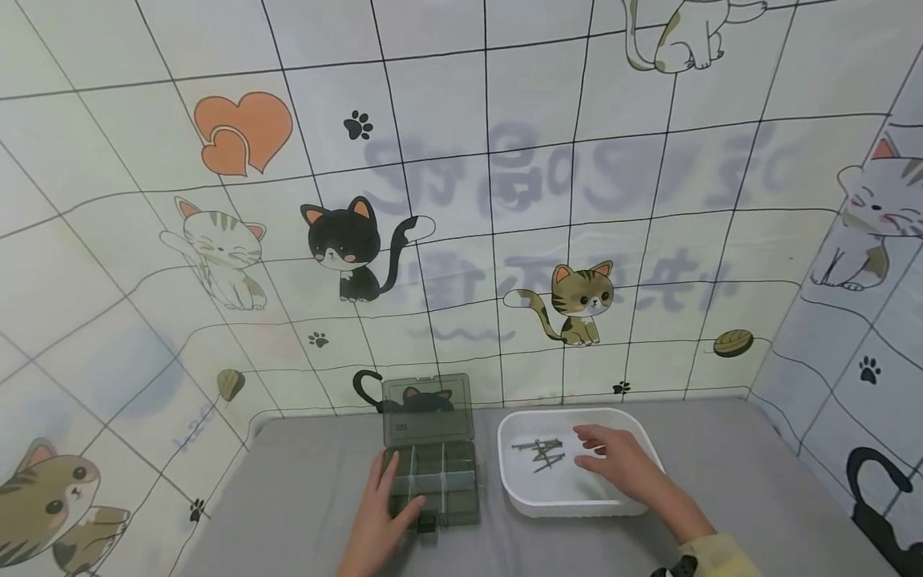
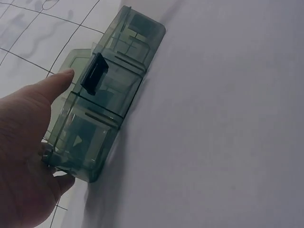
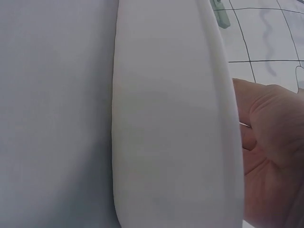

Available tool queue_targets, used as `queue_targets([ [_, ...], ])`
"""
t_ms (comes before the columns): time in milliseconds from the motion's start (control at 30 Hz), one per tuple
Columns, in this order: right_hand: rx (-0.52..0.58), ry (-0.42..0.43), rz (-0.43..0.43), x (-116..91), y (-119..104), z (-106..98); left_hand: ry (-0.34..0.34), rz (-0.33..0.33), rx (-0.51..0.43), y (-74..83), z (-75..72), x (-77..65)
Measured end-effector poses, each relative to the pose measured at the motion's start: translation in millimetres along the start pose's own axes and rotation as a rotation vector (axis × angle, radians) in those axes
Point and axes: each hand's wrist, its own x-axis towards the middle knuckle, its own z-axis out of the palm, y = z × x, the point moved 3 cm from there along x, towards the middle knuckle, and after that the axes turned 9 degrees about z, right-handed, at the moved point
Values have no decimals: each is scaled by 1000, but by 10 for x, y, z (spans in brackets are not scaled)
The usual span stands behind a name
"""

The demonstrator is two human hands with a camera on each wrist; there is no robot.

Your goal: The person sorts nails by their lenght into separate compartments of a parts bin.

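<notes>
A translucent grey-green compartment box [image 1: 461, 501] stands on the table with its lid [image 1: 425, 413] raised at the back. My left hand [image 1: 380, 509] holds the box's left side, its thumb reaching over the front edge. In the left wrist view that thumb lies near the dark latch [image 2: 95, 73] and the fingers go behind the box's end. Over a white tray [image 1: 570, 509] to the right hovers my right hand [image 1: 623, 465], fingers loosely bent and nothing between them. Several thin metal screws [image 1: 539, 454] lie in the tray left of its fingertips. The tray wall [image 3: 175, 114] partly hides this hand in the right wrist view.
A grey cloth covers the table [image 1: 288, 497]. Behind it and on both sides rises a pale sheet [image 1: 461, 240] with grid lines and printed cats. The box and tray stand side by side with a narrow gap between them.
</notes>
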Motion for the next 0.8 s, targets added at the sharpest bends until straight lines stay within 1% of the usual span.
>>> queue_targets([
  [167, 27, -54, 21, 83, 4, 59, 2, -7, -17, -51, 5, -13],
  [300, 15, -95, 5, 166, 28, 123, 0, -36, -41, -122, 16, -31],
  [400, -7, -108, -14, 235, 52, 177, -8, -67, -52, -164, 16, -43],
  [600, -22, -109, -40, 334, 83, 246, -13, -89, -64, -194, 6, -47],
  [800, -35, -81, 50, 404, 140, 345, -13, -106, -101, -210, 20, -69],
])
